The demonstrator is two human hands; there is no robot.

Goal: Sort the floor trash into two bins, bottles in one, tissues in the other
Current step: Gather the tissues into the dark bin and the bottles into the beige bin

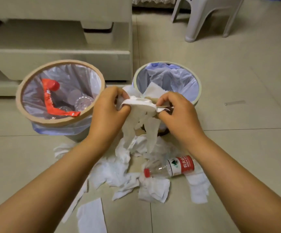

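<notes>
— On the beige tiled floor (237,98), what stands biggest?

— Two round bins side by side near the far edge of the floor, against a pale low cabinet (57,52). One is the tan-rimmed bin with a clear liner (27,91), holding clear plastic bottles with red caps and a red label strip (48,101). The other is the pale green-rimmed bin with a bluish liner (197,81), with white tissue in it. A grey plastic stool (203,15) stands at the far right.

— And the litter?

— A spread of crumpled white tissues (119,172) lies on the floor in front of the bins. Among them, on its side, is a clear plastic bottle with a red cap and red label (170,167).

— The hands?

— Left hand (107,110) and right hand (178,113) each pinch one end of a bunched white tissue wad (141,105), held between the two bins, strips dangling.
</notes>
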